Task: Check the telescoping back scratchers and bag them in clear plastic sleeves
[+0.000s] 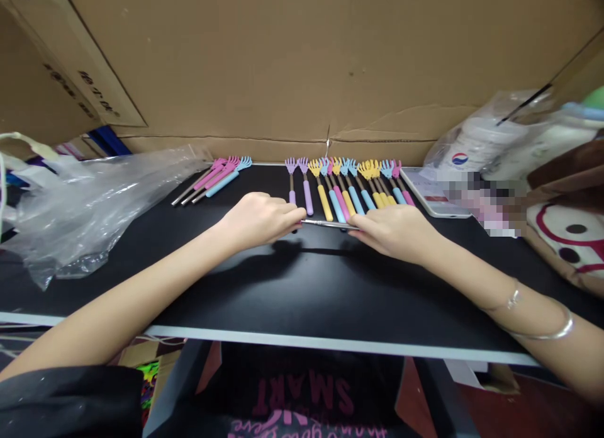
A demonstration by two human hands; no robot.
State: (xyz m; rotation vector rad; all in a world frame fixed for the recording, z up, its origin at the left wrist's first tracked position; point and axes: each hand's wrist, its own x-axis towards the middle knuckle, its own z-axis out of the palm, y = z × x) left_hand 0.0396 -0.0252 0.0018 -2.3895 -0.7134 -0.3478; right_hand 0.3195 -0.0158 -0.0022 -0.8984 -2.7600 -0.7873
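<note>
My left hand (264, 221) and my right hand (394, 230) are both closed, pinching the two ends of a thin metal telescopic rod (326, 223). It lies level between them, just above the black table; its ends are hidden in my fingers. Behind my hands is a row of small back scratchers with claw heads, among them a purple one (307, 196), a yellow one (323, 199) and a blue one (336, 202). To the left of the row, several pink and blue back scratchers (221, 181) rest at a slant, some with metal rods showing.
A clear plastic bag (104, 205) covers the table's left side. At the right are a white phone-like slab (436, 196), a bagged white cup (476, 145) and a brown plush-like bag (573, 236). Cardboard (292, 67) walls the back; a pale edge strip (330, 342) borders the front.
</note>
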